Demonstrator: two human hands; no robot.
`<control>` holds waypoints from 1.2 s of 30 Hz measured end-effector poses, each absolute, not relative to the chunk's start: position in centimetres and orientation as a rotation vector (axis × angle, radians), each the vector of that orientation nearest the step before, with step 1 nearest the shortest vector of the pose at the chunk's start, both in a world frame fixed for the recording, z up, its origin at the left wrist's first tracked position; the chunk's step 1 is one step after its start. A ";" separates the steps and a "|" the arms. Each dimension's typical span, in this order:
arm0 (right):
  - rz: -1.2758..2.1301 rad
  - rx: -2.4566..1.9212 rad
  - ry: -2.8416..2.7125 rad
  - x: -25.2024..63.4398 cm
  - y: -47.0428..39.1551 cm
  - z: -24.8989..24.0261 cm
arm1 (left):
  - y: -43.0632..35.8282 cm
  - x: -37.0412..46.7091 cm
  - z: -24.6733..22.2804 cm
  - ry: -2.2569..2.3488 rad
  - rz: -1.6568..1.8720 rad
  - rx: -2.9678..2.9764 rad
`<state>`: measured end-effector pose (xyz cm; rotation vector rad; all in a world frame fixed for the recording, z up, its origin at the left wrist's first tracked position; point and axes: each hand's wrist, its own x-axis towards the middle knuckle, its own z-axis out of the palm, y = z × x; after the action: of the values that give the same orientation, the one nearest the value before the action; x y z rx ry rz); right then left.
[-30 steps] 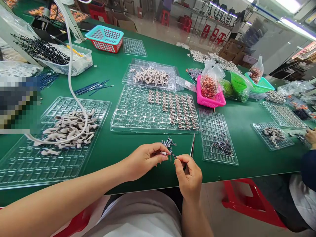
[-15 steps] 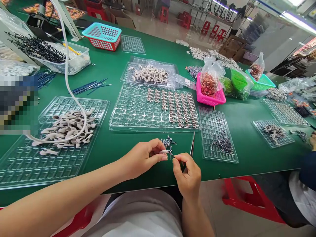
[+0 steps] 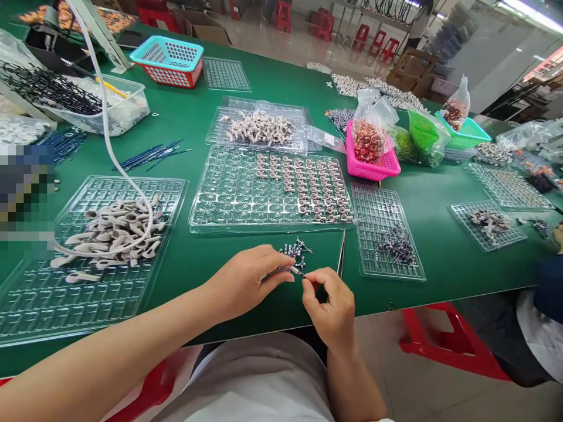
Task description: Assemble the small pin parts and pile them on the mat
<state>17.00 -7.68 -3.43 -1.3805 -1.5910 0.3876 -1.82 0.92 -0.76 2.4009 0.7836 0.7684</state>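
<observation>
My left hand (image 3: pixel 246 281) is closed on a light grey earbud shell (image 3: pixel 295 269), whose narrow end points at my right hand. My right hand (image 3: pixel 332 308) pinches a tiny dark wired part at that end; its shape is mostly hidden by the fingers. Just beyond the fingertips lies a small heap of little wired electronic parts (image 3: pixel 299 247). A pair of tweezers (image 3: pixel 341 253) rests on the green table right of the heap. Behind it, a clear blister tray (image 3: pixel 229 202) holds rows of grey earbud shells (image 3: pixel 314 183) on its right side.
A left tray (image 3: pixel 101 313) carries a pile of grey shells (image 3: pixel 121 231), crossed by a white cable (image 3: pixel 108 126). At right, another tray (image 3: pixel 363 205) bears dark wired parts (image 3: pixel 396 245). A pink basket (image 3: pixel 373 169) stands behind it. A co-worker's sleeve (image 3: pixel 552 281) shows at the right edge.
The whole view has shifted slightly. My left hand has turned, its fingers now more over the shell, and my right fingertips have come closer to the shell's end.
</observation>
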 end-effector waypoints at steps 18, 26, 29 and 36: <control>0.411 -1.334 -1.587 17.0 -7.7 -3.2 | 0.4 -0.9 -0.7 0.777 0.767 2.224; 0.420 -1.313 -1.548 17.3 -8.0 -3.3 | 0.2 -0.8 -0.5 0.722 0.826 2.095; 0.411 -1.289 -1.561 17.3 -8.0 -3.3 | 0.2 -0.9 -0.6 0.699 0.866 2.087; 0.359 -1.249 -1.593 17.3 -8.0 -3.2 | 0.2 -1.0 -0.8 0.652 0.874 2.084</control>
<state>17.28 -8.01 -3.22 -1.2489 -1.5933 0.3587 -0.98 0.19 -0.81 2.0836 0.6518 0.8743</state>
